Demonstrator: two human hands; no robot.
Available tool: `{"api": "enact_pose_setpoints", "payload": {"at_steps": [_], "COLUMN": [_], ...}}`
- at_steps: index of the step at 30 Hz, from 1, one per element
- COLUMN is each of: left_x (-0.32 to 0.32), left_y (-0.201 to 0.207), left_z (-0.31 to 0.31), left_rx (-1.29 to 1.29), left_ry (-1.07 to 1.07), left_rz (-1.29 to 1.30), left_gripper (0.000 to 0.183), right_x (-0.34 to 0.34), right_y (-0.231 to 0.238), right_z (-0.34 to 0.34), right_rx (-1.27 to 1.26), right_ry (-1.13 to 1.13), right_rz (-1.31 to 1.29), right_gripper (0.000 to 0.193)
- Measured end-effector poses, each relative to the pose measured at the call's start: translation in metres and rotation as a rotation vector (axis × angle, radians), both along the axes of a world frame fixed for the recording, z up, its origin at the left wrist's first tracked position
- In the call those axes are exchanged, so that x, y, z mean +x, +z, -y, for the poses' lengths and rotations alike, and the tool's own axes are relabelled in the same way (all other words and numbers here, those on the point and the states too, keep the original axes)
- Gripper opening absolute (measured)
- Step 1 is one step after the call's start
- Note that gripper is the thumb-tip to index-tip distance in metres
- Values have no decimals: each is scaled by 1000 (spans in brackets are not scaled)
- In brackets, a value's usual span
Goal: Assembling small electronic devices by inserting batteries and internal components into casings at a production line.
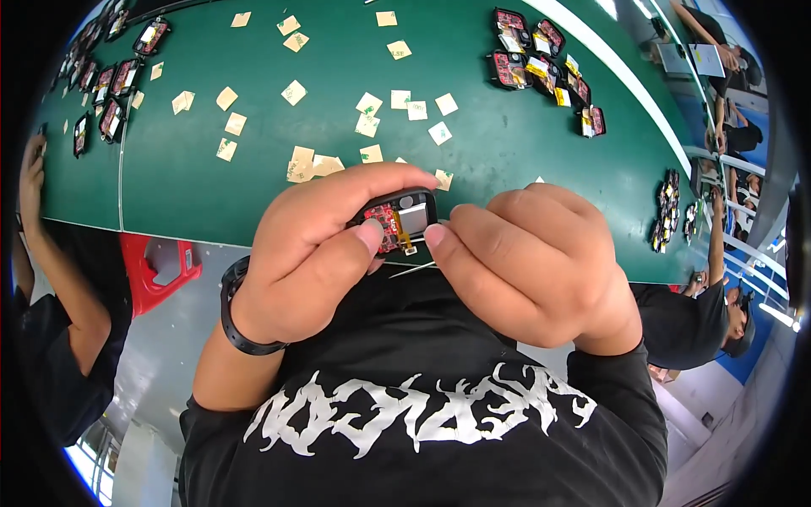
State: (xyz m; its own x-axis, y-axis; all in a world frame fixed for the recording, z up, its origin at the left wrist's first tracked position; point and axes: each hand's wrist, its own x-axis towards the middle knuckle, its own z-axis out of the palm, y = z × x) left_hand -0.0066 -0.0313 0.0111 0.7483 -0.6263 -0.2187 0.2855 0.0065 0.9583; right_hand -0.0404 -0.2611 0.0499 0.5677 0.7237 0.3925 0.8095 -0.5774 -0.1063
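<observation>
My left hand [312,245] is closed round a small black device housing [431,201], held tilted just off the table's near edge. Inside it I see a red circuit board [390,226], a silver battery-like block [413,220] and a yellow flex strip [402,230] with a small connector at its end. My left thumb presses on the board side. Close to the housing's right edge, my right hand [536,262] is pinched, fingers curled. Thin metal tweezers [412,269] show from under its fingertips; most of their length is hidden by the hand.
Tan square stickers [293,92] lie scattered over the green table [321,127]. Open device housings are piled at the far right [510,69], far left [111,118] and right edge [666,211]. A red stool [156,275] stands at left. Co-workers sit on both sides.
</observation>
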Motion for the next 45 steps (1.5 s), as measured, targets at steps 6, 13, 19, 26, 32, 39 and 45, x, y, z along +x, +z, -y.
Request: {"api": "enact_pose_setpoints", "payload": {"at_steps": [6,13,19,26,32,39,45], "left_x": [-3,-6,-5,-5,-6,-4,-4], "left_y": [-5,-10,-7,-9,-10,-6,-4], "left_z": [1,5,6,3,5,4,4], "left_rx": [3,-21,-13,4,-25,5,36], "left_ry": [-6,24,17,-14,-1,0,9], "left_rz": [58,184,191,159,222,186,168], "left_gripper": [49,45,45,45,45,44,45], "right_x": [-2,-2,-12,-10,-11,-19,-22], "right_y": [-3,4,7,10,7,20,17], "right_z": [5,6,0,1,1,-3,-4], "right_rx": [55,-11,-105,-89,-33,-173,-151], "right_ry": [26,51,-25,13,22,-43,-79], "right_rz": [-11,-69,76,33,-18,16,50], "right_gripper": [11,25,25,26,26,28,29]}}
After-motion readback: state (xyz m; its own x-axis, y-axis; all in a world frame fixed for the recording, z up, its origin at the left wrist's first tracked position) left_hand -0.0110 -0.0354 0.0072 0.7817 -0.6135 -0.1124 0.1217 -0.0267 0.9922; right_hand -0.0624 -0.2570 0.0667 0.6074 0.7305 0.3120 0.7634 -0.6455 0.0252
